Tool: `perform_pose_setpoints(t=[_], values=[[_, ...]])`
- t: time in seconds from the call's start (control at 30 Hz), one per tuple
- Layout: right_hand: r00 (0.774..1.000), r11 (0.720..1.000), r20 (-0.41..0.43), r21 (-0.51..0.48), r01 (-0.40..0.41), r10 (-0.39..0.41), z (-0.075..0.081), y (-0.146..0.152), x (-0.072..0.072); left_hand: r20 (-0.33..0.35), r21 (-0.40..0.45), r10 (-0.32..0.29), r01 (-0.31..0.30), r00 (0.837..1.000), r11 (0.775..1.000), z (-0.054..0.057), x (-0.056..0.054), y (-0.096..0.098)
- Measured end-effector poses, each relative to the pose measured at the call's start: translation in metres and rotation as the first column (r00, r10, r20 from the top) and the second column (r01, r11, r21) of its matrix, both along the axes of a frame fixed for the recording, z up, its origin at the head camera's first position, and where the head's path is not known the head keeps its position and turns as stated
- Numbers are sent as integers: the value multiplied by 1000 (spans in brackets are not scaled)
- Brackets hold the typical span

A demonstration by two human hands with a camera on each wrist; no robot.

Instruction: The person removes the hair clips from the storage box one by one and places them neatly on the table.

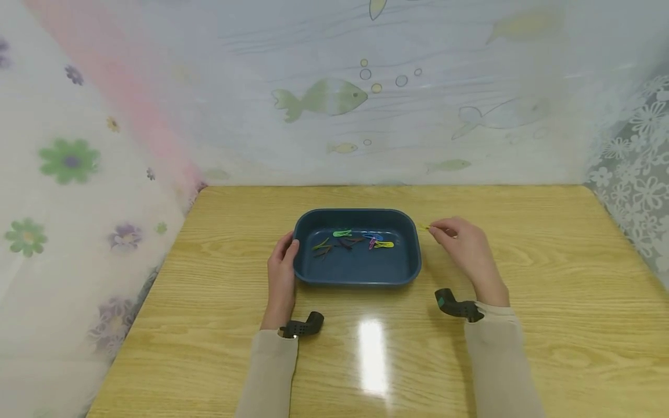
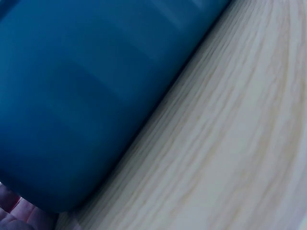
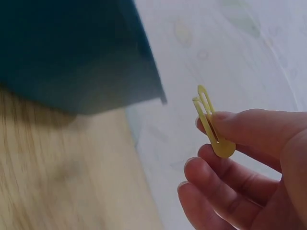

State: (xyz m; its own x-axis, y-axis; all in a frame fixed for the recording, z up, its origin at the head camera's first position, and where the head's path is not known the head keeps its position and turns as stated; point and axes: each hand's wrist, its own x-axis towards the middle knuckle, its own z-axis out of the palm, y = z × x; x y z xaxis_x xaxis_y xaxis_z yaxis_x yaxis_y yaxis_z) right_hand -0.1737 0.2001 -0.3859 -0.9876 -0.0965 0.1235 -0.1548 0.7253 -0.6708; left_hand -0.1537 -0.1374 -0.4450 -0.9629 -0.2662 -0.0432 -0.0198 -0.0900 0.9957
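Observation:
A dark blue plastic basin [image 1: 358,284] stands on the wooden table. My left hand [image 1: 281,276] holds its left side, thumb at the rim and fingers along the outside wall. Just off the basin's right edge, my right hand [image 1: 465,247] pinches a yellow snap hair clip [image 3: 223,146] between thumb and index finger, its slotted end pointing up in the right wrist view. Inside the basin lie a light green hair clip [image 1: 342,233], a blue one [image 1: 373,237], a pink one [image 1: 372,244], another yellow one [image 1: 384,245] and several dark, thin pieces [image 1: 346,245].
The wood-grain table [image 1: 219,278] reaches back to a curtain [image 1: 418,128] printed with fish, and a flowered curtain [image 1: 78,232] hangs at the left. Each wrist bears a black camera mount, one on the left [image 1: 308,325] and one on the right [image 1: 456,304].

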Motion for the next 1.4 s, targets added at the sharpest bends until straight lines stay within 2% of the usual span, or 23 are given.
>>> perform_pose_setpoints(t=[0.17,0.6,0.73,0.97,1.4], values=[[999,999,-2,-7,41,-41,-4,12,0,-10,-23,3,-4,1000,1000,-3,0,1],[984,985,66,-44,167,-164,-11,34,-2,-3,-33,19,-19,1000,999,-2,1,0],[975,977,109,-67,203,-195,-13,39,0,-1,-32,25,-25,1000,999,-3,1,0],[964,969,151,-76,233,-220,-18,49,1,-9,-34,20,-20,1000,999,-3,1,-1],[943,955,191,-59,289,-274,-37,62,3,-8,-37,11,-12,1000,999,-2,0,1]])
